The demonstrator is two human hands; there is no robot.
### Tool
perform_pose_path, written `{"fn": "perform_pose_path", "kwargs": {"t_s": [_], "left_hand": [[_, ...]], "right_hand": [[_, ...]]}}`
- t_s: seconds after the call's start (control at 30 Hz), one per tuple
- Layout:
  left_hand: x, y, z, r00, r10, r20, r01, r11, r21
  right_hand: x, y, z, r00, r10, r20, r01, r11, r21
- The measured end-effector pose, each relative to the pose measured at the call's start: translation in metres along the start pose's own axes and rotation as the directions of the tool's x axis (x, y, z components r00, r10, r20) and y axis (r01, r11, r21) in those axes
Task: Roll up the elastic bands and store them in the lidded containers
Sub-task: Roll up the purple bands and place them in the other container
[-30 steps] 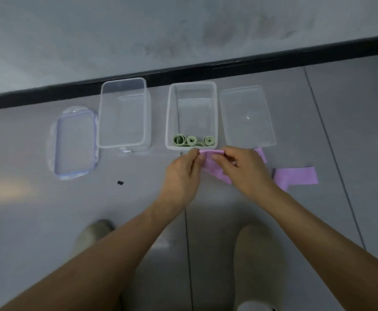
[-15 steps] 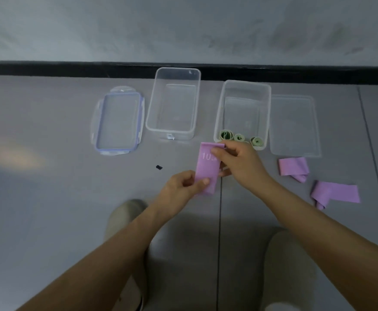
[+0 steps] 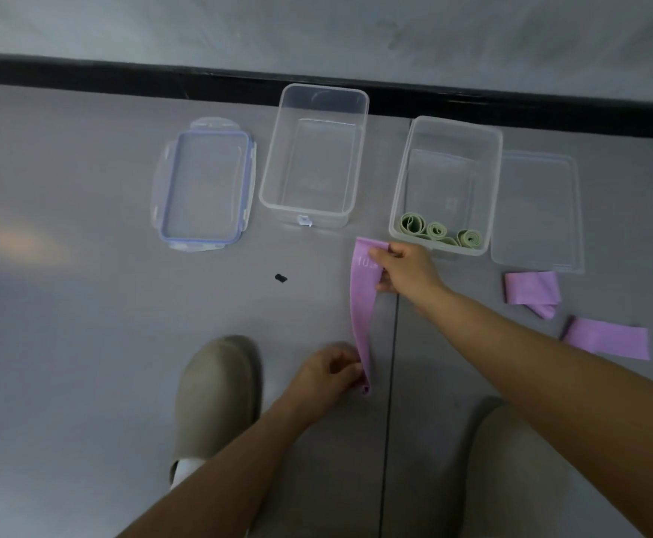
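Left hand (image 3: 326, 372) pinches the near end of a purple elastic band (image 3: 361, 304), and the right hand (image 3: 402, 267) pinches its far end, just near the right container (image 3: 449, 184) holding three green rolled bands (image 3: 437, 231). Two more purple bands (image 3: 532, 291) lie on the floor at right.

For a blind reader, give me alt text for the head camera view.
The right hand and left hand hold a purple elastic band stretched over a grey floor. Beyond sit an empty clear container and a second container holding rolled green bands, lids beside them.
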State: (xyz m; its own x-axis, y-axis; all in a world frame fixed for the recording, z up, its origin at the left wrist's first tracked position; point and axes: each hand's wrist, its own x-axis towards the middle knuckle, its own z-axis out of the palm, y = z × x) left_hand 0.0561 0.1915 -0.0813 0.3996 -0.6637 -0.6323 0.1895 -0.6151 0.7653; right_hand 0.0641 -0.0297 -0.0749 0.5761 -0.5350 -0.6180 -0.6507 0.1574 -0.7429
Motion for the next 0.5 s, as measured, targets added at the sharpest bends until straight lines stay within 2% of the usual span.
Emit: {"fn": "perform_pose_path", "kwargs": {"t_s": [0.13,0.2,0.3,0.4,0.5], "left_hand": [[0.005,-0.001,0.004,0.991,0.131,-0.026,-0.123,0.971,0.206],[0.003,-0.002,0.007,0.990,0.137,-0.040,-0.124,0.963,0.238],[-0.002,-0.009,0.009,0.995,0.059,-0.075,-0.042,0.976,0.214],[-0.005,-0.021,0.011,0.981,-0.012,-0.192,0.042,0.988,0.151],[-0.005,-0.023,0.009,0.957,-0.081,-0.278,0.090,0.996,0.020]], "right_hand": [[0.005,-0.003,0.004,1.000,0.018,-0.015,-0.017,0.999,0.045],[0.006,-0.003,0.007,0.999,0.025,-0.027,-0.024,0.999,0.041],[0.006,-0.002,0.012,0.999,0.016,-0.031,-0.015,0.999,0.030],[-0.001,-0.005,0.012,1.000,-0.014,0.021,0.014,1.000,0.023],[-0.009,0.000,0.009,0.987,-0.127,0.094,0.139,0.981,-0.132]]}}
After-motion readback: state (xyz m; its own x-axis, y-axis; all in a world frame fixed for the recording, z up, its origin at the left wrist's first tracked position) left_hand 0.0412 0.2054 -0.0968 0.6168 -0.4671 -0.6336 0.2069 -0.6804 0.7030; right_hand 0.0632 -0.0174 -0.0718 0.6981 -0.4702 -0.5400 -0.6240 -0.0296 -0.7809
